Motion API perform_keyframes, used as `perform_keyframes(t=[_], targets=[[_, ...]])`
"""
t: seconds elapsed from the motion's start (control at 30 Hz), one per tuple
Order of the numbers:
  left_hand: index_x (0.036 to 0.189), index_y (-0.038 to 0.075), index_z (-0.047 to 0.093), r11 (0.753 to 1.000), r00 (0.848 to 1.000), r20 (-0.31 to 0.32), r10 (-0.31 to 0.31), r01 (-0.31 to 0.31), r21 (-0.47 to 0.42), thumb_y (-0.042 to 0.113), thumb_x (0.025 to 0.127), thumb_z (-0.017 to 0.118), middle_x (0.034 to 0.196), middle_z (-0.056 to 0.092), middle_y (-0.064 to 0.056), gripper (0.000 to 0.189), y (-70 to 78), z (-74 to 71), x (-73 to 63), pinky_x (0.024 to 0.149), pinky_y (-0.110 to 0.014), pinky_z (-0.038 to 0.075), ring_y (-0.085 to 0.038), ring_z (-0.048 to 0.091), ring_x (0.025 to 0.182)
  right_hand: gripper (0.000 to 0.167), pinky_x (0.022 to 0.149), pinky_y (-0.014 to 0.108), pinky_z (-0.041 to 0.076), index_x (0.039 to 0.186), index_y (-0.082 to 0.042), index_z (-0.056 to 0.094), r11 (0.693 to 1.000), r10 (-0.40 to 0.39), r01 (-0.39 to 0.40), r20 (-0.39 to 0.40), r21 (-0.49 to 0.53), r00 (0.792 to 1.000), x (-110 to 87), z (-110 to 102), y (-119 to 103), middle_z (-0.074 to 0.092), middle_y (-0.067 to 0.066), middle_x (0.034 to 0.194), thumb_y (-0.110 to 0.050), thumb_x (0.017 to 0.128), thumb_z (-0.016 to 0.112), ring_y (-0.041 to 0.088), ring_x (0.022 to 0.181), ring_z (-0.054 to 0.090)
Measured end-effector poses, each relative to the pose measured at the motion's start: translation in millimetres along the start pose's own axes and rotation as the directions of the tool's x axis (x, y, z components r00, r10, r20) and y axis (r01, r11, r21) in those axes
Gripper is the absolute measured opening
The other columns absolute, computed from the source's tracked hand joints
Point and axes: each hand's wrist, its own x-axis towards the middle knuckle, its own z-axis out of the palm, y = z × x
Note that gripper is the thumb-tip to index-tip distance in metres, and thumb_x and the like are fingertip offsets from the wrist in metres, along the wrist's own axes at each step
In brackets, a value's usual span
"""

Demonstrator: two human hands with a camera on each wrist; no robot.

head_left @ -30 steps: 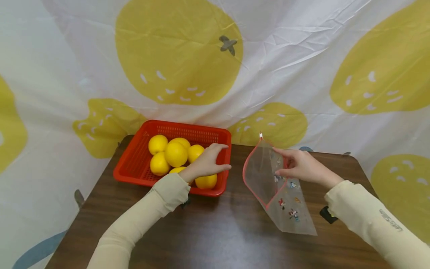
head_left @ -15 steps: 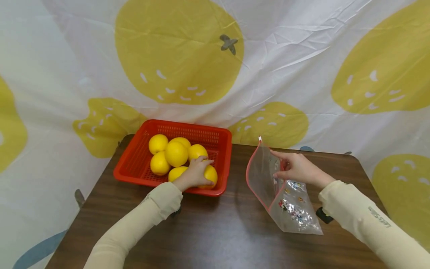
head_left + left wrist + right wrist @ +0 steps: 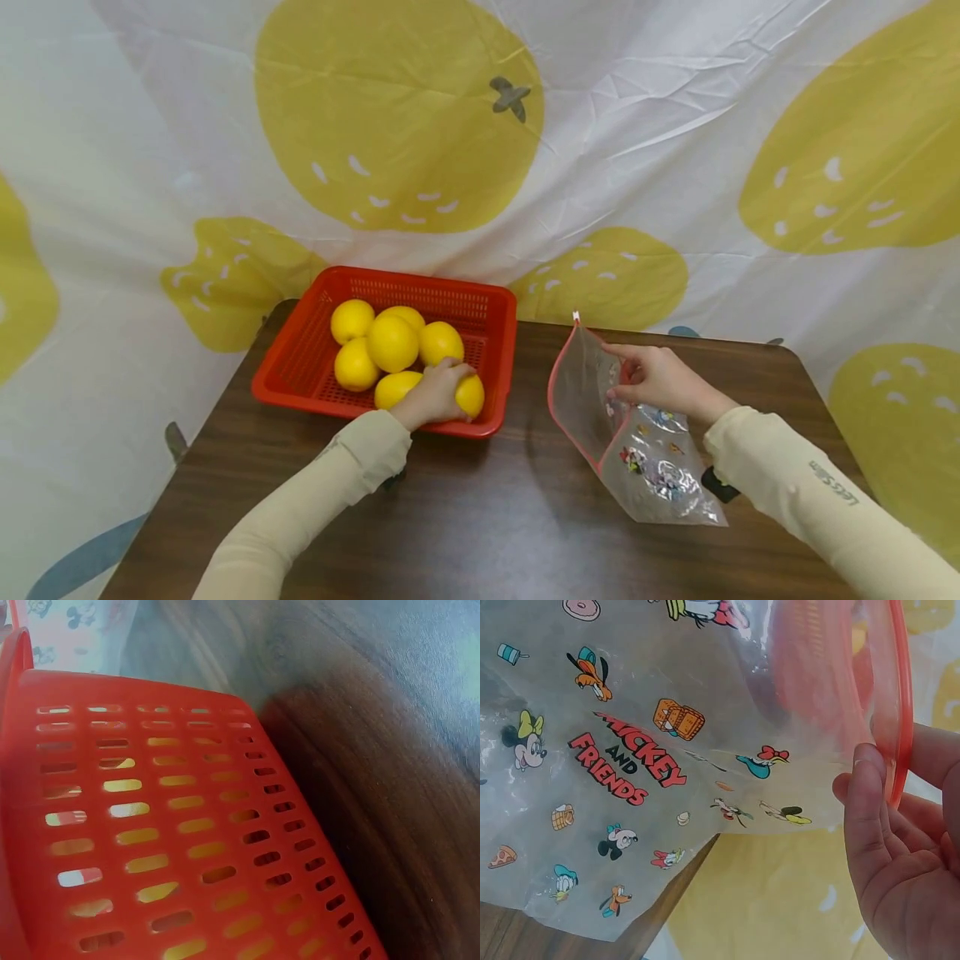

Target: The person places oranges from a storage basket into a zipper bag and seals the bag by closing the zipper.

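Observation:
In the head view my left hand [image 3: 433, 395] reaches over the near right corner of a red plastic basket [image 3: 270, 390]. Its fingers curl round a round yellow fruit [image 3: 472, 396], partly hidden by the hand. Several more yellow fruits [image 3: 393, 343] lie to its left and behind it. My right hand [image 3: 663, 382] pinches the edge of a clear zipper bag [image 3: 637, 479] with a red zip, its mouth spread toward the basket. The right wrist view shows the thumb and fingers [image 3: 868, 795] on the red edge of the printed bag [image 3: 630, 817]. From the left wrist, the slotted basket wall [image 3: 165, 825] hides the hand.
Both stand on a dark wooden table [image 3: 480, 533]. A white zip slider [image 3: 576, 317] sits at the bag's far corner. Behind the table hangs a white cloth [image 3: 622, 150] with printed yellow fruit.
My left hand has come down into the basket and closed round the near right fruit. My right hand has shifted slightly left and toward me with the bag.

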Motion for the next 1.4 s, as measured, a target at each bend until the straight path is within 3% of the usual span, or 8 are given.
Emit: perform_keyframes(t=[0.17,0.47,0.93,1.23,1.4], targets=[[0.122,0.009,0.053,1.000,1.000,0.006,-0.008,0.008,-0.027,0.016,0.064,0.081,0.128,0.042,-0.021,0.065,-3.2,2.3,2.5,0.087,-0.049,0.042,-0.042,0.046,0.105,0.063,0.050,0.023,0.043,0.129,0.006,0.044,1.000,0.001,0.000,-0.014,0.007,1.000,0.3,3,-1,0.056,-0.001,0.068,-0.010,0.075,0.072,0.010,0.053,0.051],[0.123,0.010,0.053,1.000,1.000,0.012,-0.002,0.002,0.001,0.017,0.067,0.080,0.125,0.047,-0.019,0.063,-3.3,1.8,3.8,0.089,-0.047,0.041,-0.038,0.048,0.106,0.063,0.050,0.023,0.043,0.129,0.008,0.044,1.000,0.000,0.000,-0.013,-0.001,1.000,1.2,5,-2,0.056,-0.001,0.068,-0.012,0.076,0.071,0.007,0.053,0.050],[0.115,0.011,0.058,1.000,0.998,-0.061,-0.001,0.001,-0.002,0.023,0.062,0.081,0.114,0.052,-0.014,0.059,-6.7,5.3,3.0,0.084,-0.046,0.040,-0.033,0.048,0.098,0.064,0.049,0.023,0.042,0.130,0.008,0.043,1.000,0.011,-0.011,0.010,-0.012,1.000,0.5,3,-2,0.057,-0.001,0.069,-0.015,0.077,0.070,0.007,0.052,0.049],[0.115,0.011,0.059,1.000,0.996,-0.090,0.019,-0.019,-0.001,0.024,0.062,0.081,0.113,0.055,-0.011,0.059,-2.7,-4.7,0.6,0.086,-0.043,0.039,-0.027,0.048,0.099,0.065,0.048,0.023,0.041,0.131,0.008,0.042,1.000,0.011,-0.011,0.011,-0.020,1.000,-1.2,3,-1,0.057,-0.001,0.069,-0.016,0.078,0.070,0.006,0.051,0.047],[0.117,0.010,0.059,0.999,0.990,-0.139,0.014,-0.021,-0.044,0.024,0.062,0.082,0.115,0.055,-0.011,0.061,0.5,-17.2,-2.4,0.089,-0.040,0.041,-0.026,0.049,0.104,0.065,0.048,0.023,0.041,0.131,0.008,0.041,1.000,0.007,-0.007,0.011,-0.027,1.000,-1.8,2,-3,0.057,-0.002,0.068,-0.015,0.078,0.070,0.007,0.050,0.047]])
